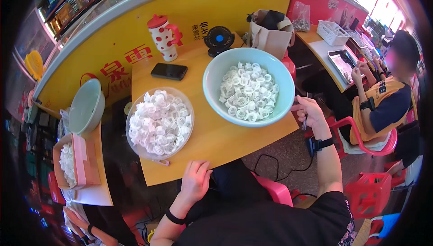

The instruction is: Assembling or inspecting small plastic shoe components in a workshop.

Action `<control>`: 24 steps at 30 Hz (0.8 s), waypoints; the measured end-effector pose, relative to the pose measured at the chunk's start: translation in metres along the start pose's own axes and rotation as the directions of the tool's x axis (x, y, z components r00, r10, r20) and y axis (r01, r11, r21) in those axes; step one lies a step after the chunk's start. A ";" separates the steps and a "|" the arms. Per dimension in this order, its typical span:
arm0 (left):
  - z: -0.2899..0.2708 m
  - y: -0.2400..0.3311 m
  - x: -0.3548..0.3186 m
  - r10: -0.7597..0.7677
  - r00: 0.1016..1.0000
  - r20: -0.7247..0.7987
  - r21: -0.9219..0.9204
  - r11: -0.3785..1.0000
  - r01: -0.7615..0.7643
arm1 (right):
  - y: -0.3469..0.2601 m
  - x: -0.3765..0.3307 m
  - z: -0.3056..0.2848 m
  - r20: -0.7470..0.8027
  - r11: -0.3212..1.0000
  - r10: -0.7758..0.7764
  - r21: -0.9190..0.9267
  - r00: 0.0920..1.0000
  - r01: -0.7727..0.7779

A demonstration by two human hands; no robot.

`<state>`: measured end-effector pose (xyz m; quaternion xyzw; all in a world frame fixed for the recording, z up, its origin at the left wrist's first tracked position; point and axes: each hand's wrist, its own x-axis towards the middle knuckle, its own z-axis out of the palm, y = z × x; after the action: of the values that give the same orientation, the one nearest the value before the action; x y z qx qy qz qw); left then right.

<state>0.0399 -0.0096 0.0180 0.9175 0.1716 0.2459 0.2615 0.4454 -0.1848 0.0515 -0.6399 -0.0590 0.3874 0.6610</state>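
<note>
My right hand (310, 111) is by the right rim of a large pale blue bowl (211, 93), its fingers closed round a slim, dark metallic tool (305, 120) whose kind I cannot make out. Many small white and translucent plastic ring-shaped pieces (250, 92) fill the bowl's bottom. At the table's front edge lies my left hand (197, 179), fingers loosely bent over the edge, with nothing seen in it. Beyond it, a clear round tub (191, 124) is heaped with similar white pieces (158, 122). A small pink-and-white tool (161, 162) sits beside the tub.
On the wooden table (216, 144) stand a phone (168, 71), a spotted tumbler (163, 38), a small black fan (219, 41) and a beige bag (269, 34). At left are another bowl (86, 107) and a carton (85, 160). A person (383, 88) works at right.
</note>
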 end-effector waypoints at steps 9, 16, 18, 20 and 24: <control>0.030 -0.008 0.040 0.073 0.997 0.000 0.155 0.985 -0.072 | 0.032 0.074 -0.093 -0.238 0.990 0.144 0.028 0.961 -0.141; 0.036 -0.006 0.043 -0.003 1.000 0.009 0.192 0.981 0.001 | 0.051 0.166 -0.099 -0.267 0.971 0.226 0.142 0.937 -0.193; 0.035 -0.007 0.043 -0.028 0.999 0.017 0.205 0.979 0.024 | 0.050 0.186 -0.083 -0.340 0.969 0.213 0.191 0.916 -0.155; 0.036 -0.007 0.045 -0.033 0.998 0.056 0.242 0.970 0.019 | 0.061 0.217 -0.090 -0.322 0.955 0.223 0.262 0.920 -0.139; 0.036 -0.009 0.046 -0.032 0.997 0.068 0.250 0.968 0.014 | 0.081 0.264 -0.096 -0.274 0.899 0.238 0.426 0.932 -0.104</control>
<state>0.0957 0.0038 0.0028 0.9492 0.2022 0.1863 0.1530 0.6479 -0.1163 -0.1475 -0.5459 0.1871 0.3398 0.7426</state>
